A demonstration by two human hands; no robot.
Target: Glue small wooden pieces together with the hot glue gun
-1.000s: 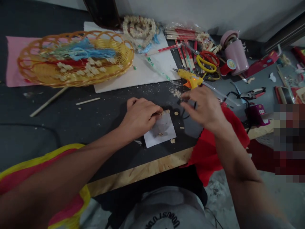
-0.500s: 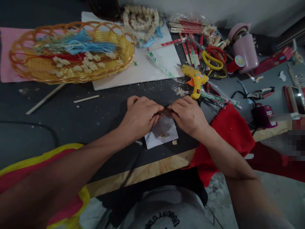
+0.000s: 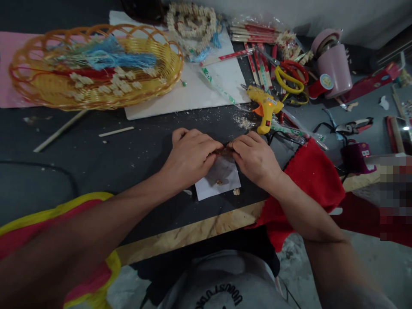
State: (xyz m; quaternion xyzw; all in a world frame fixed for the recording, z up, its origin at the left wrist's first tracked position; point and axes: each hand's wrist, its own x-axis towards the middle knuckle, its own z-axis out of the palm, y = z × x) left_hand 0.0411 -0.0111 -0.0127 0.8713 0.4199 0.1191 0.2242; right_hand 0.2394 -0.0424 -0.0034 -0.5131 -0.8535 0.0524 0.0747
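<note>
My left hand (image 3: 193, 154) and my right hand (image 3: 254, 156) meet fingertip to fingertip over the far end of a white paper sheet (image 3: 206, 189). Both are closed in a pinch around something small and brownish between them, mostly hidden by the fingers, so its kind does not show. On the paper, just below the fingers, lies a small tan piece (image 3: 219, 183). Another pale wooden piece (image 3: 236, 192) rests beside the paper's right edge. Beyond my right hand lies a yellow hot glue gun (image 3: 265, 109) with a lit orange light.
A wicker basket (image 3: 96, 103) holds blue tassels and pale pieces. Bead-like strings (image 3: 191, 23) lie on a white board (image 3: 148, 112). Yellow-handled scissors (image 3: 289, 82), a pink tumbler (image 3: 334, 68), pliers (image 3: 355, 125) and red cloth (image 3: 313, 176) are to the right. Thin sticks (image 3: 116, 131) lie left.
My hands hold nearly the same pinch, with only a slight shift of the fingers. The whole view has moved a little; nothing on the table is visibly displaced.
</note>
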